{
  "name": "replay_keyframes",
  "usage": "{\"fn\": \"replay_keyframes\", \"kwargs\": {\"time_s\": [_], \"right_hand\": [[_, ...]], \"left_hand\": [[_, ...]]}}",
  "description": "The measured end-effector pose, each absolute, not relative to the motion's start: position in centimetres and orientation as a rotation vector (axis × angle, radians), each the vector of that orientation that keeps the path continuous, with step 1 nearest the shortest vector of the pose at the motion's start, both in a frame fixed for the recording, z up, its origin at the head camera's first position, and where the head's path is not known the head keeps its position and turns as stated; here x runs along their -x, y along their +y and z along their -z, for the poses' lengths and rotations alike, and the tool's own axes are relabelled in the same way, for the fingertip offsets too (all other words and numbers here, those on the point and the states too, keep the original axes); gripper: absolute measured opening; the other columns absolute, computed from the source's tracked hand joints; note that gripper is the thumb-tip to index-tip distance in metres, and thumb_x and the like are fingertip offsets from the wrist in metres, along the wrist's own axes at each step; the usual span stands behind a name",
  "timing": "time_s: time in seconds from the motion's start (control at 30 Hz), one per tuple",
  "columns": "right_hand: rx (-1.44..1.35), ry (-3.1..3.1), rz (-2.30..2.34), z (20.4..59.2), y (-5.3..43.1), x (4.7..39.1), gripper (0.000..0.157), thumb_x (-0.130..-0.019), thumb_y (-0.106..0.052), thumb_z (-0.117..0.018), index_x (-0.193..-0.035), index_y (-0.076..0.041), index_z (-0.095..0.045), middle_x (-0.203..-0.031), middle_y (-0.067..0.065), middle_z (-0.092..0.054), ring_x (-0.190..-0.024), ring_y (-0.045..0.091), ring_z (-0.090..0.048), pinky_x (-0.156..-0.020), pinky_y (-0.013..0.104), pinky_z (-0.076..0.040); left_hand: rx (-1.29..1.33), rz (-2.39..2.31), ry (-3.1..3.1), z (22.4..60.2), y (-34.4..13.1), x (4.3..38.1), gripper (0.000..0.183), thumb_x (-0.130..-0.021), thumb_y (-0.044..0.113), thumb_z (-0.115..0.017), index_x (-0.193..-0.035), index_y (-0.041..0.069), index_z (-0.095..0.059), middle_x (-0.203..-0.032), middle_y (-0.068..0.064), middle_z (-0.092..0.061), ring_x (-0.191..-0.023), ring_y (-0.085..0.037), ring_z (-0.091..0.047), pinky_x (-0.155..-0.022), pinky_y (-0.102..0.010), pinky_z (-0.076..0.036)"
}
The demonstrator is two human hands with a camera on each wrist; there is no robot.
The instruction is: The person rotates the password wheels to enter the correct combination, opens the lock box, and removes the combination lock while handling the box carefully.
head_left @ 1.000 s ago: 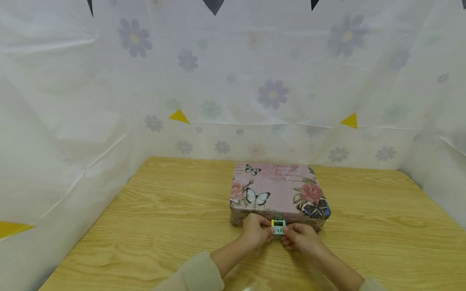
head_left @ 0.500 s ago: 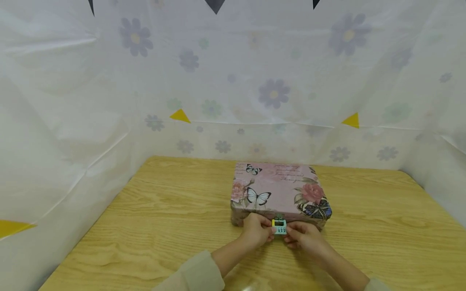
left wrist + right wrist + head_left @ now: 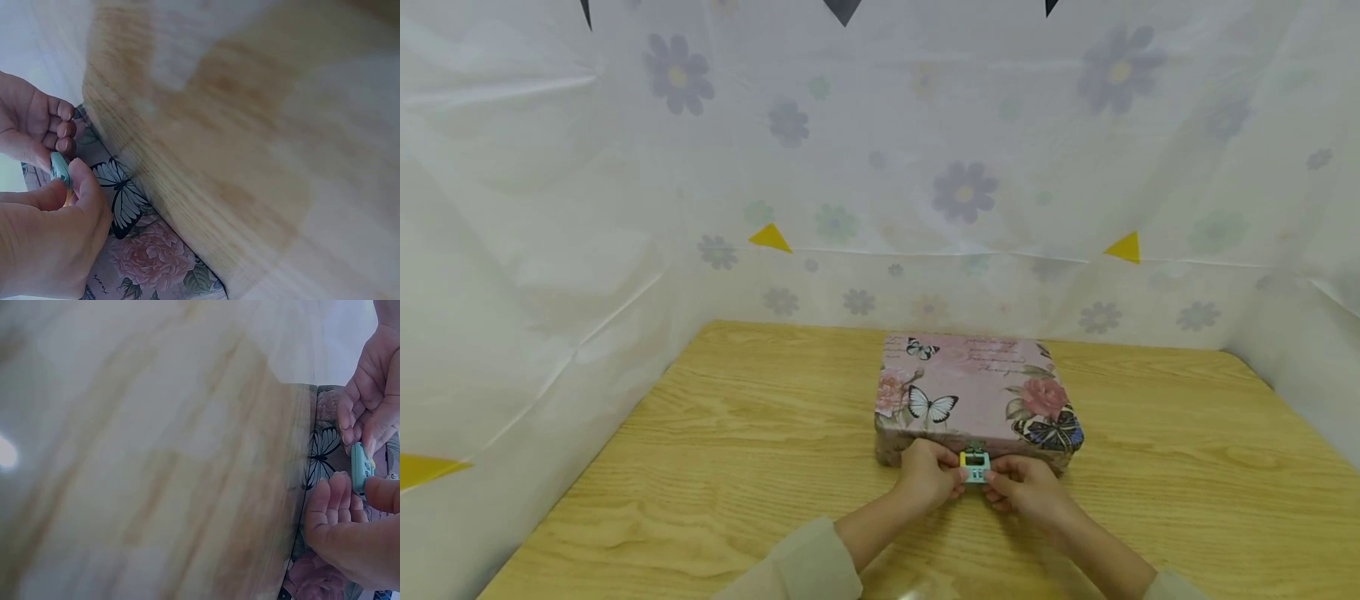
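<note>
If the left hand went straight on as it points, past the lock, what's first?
Past the padlock it pinches, the left hand would probably meet the front of the pink box; the right hand is close too, and depth is unclear.

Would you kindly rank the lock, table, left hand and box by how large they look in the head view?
1. table
2. box
3. left hand
4. lock
</note>
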State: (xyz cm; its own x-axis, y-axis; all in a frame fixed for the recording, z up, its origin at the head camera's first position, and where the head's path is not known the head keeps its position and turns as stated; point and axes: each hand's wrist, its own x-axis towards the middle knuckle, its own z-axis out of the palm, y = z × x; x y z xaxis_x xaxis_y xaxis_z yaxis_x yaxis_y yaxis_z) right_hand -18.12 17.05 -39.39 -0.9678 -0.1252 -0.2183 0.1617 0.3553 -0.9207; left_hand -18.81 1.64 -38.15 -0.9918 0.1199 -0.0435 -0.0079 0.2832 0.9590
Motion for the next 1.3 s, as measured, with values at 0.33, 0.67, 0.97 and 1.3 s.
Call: {"fn": "replay_keyframes", "kwargs": {"time_s": [0.33, 0.67, 0.97, 1.3], "right_hand": [[-0.04, 2.375, 1.642, 39.2, 16.8, 18.2, 0.022, -0.095, -0.007, -0.048, -0.097, 0.014, -0.056, -0.077, 0.006, -0.061, -0.068, 0.012, -0.057, -0.063, 0.027, -0.054], [-0.062, 2.304, 1.682, 39.3, 16.9, 18.2, 0.026, -0.097, -0.008, -0.043, -0.101, 0.016, -0.054, -0.076, 0.004, -0.061, -0.067, 0.011, -0.057, -0.063, 0.027, -0.055], [-0.014, 2.191, 1.755, 39.4, 17.5, 18.2, 0.032, -0.098, -0.01, -0.041, -0.111, 0.018, -0.05, -0.075, -0.002, -0.062, -0.07, 0.007, -0.059, -0.065, 0.023, -0.055], [0.049, 2.245, 1.714, 39.3, 17.5, 18.0, 0.035, -0.096, -0.011, -0.048, -0.114, 0.019, -0.047, -0.083, 0.002, -0.063, -0.075, 0.009, -0.06, -0.067, 0.024, -0.056]], "left_hand": [[-0.108, -1.821, 2.433, 38.2, 1.7, 18.8, 0.004, -0.076, -0.012, -0.066, -0.074, -0.013, -0.064, -0.062, -0.022, -0.066, -0.053, -0.024, -0.066, -0.047, -0.027, -0.055], [-0.104, -1.821, 2.428, 38.2, 1.7, 18.8, 0.004, -0.076, -0.012, -0.067, -0.074, -0.013, -0.064, -0.062, -0.022, -0.066, -0.052, -0.024, -0.065, -0.046, -0.026, -0.055], [-0.073, -1.828, 2.405, 38.2, 1.7, 18.8, 0.004, -0.077, -0.011, -0.066, -0.076, -0.014, -0.063, -0.064, -0.022, -0.066, -0.056, -0.026, -0.067, -0.049, -0.028, -0.057], [-0.084, -1.797, 2.417, 38.1, 1.6, 18.8, 0.004, -0.078, -0.01, -0.066, -0.076, -0.013, -0.064, -0.063, -0.021, -0.066, -0.055, -0.024, -0.066, -0.048, -0.027, -0.056]]}}
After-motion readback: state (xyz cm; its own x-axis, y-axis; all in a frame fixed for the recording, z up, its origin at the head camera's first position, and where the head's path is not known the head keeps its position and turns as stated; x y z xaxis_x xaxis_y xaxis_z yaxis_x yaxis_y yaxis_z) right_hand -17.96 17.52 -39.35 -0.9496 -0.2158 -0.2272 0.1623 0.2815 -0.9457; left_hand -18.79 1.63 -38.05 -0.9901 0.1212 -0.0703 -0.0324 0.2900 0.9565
